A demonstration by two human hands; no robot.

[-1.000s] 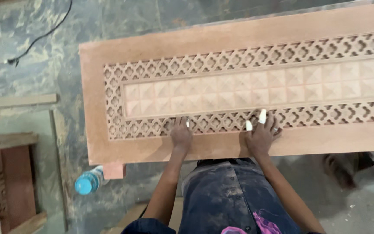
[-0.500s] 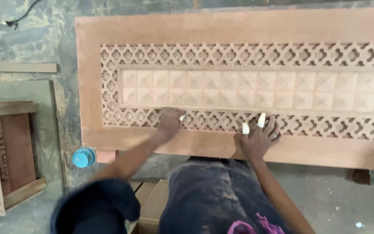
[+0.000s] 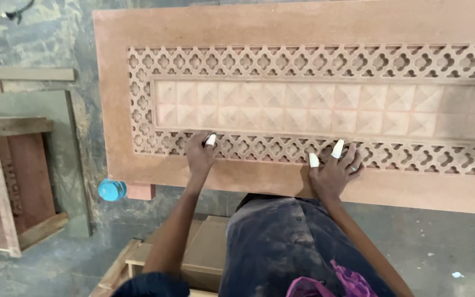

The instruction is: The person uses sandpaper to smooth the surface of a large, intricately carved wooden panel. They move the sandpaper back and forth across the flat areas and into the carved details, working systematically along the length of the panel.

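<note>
On the near long edge of the large reddish-brown carved wooden door panel, at 6 o'clock of its raised pyramid-block field, both hands rest on the lower band of pierced quatrefoil lattice.

Left hand: fingers curled down onto the fretwork at the band's left end, one tip capped in white. Gripping nothing that shows; it may pinch a small abrasive scrap, but the view is too coarse to tell.

Right hand: spread flat, palm on the plain border, two white-capped fingertips pressing into the lattice cut-outs. Holds nothing.

Panel lies flat, reaching past the picture at 3 o'clock. Blue bottle cap just under its corner at 8 o'clock; wooden frames on the grey floor at 9 o'clock.

Judgement: rubbing the fretwork wants light, even pressure, capped tips following each opening's curve, the flat hand steadying the panel. Thin lattice bridges look fragile; work along them, not across.
</note>
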